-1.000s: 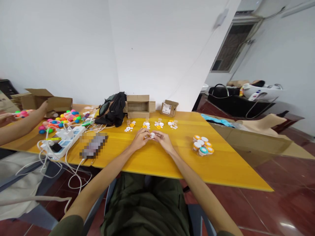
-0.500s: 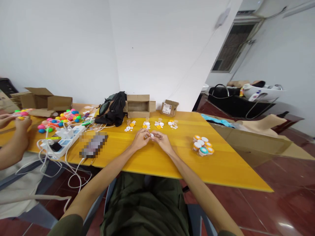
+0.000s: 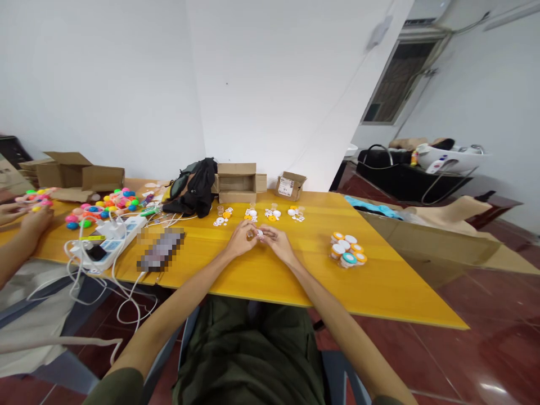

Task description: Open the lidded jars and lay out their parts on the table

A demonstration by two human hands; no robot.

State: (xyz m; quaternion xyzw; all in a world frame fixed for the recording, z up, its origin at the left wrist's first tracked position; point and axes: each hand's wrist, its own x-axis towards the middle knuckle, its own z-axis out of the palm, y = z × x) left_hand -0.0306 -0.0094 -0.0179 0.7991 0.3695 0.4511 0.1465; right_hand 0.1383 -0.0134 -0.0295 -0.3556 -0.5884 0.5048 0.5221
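Over the middle of the yellow table point(image 3: 261, 281), my left hand point(image 3: 241, 239) and my right hand point(image 3: 276, 241) meet fingertip to fingertip. Both are closed on a small white plastic part point(image 3: 260, 233), whose exact kind is too small to make out. Just beyond my fingers lie several small groups of white and yellow discs point(image 3: 272, 215), toothed white pieces and clear cups point(image 3: 220, 210). To the right of my right hand stands a cluster of round containers with orange, white and teal lids point(image 3: 349, 258).
Left of me are a phone point(image 3: 162, 249), a white power strip point(image 3: 112, 247) with tangled cables, and colourful balls point(image 3: 105, 209). A black bag point(image 3: 194, 188) and open cardboard boxes point(image 3: 237, 183) line the wall. A co-worker's hands point(image 3: 36, 222) work at far left.
My hands stay almost in place, with only slight finger movement around the white part. At far left, the co-worker's forearm and hands have shifted a little.
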